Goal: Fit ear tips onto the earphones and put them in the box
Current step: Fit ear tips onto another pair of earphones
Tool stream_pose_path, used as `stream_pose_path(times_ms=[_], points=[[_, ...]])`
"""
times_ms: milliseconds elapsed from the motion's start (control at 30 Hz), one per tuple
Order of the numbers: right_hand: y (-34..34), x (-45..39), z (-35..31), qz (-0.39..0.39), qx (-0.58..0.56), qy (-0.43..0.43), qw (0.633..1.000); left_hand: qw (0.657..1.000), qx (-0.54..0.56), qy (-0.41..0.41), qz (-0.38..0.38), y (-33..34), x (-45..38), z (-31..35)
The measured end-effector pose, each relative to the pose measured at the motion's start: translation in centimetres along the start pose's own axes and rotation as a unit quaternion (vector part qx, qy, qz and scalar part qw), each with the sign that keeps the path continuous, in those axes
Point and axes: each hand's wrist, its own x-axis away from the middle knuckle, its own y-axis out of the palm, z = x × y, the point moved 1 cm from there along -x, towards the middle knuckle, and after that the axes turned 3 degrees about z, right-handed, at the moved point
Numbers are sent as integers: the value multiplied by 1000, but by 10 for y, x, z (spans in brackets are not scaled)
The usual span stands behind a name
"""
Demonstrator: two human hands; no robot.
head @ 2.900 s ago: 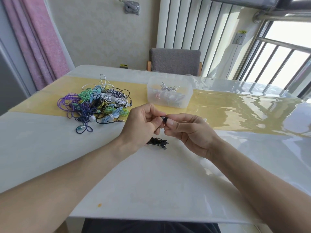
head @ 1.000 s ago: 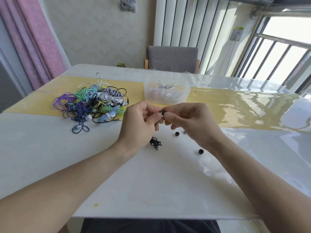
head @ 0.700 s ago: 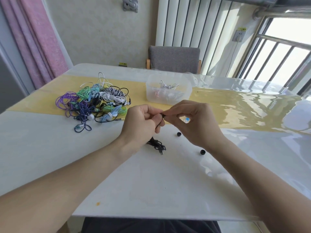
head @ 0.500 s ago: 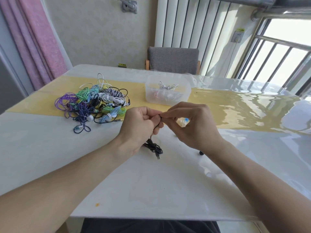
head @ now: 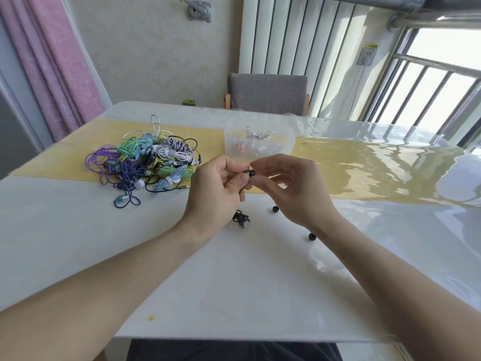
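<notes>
Fitting a black ear tip on a black earphone, mid-air above the bench (head: 234, 282).

Left hand (head: 218, 188) pinches the earphone (head: 246, 175) w/ thumb + fingers curled round it, cord (head: 240, 218) trailing down to the bench. Right hand (head: 291, 188) pinches the ear tip (head: 252, 173) at the bud's end; seated or not, can't tell. Two spare tips (head: 275, 209) lie on the bench by the right wrist. Next, prob.: push tip home, check it, fit the other bud, then drop the set into the clear box (head: 259, 145) just behind the hands. Tangled pile of earphones (head: 145, 157) waits at left.
</notes>
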Motion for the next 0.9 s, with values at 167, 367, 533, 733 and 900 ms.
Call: stream_pose_path(times_ms=[167,367,533,733,900], points=[[-2,0,-2,11,95,-132,987,999,16,-19,-29,-1,0,-2],[4,1,1,-16,5,-11,1000,998,24,-45,-37,-2,-3,-6],[2,-1,3,-30,-8,16,999,977,130,-161,-49,-1,-7,-2],[4,3,3,11,-3,29,1000,930,253,-261,-55,-9,-17,-1],[19,17,-8,-41,89,-134,986,894,298,-324,-87,-12,-17,4]])
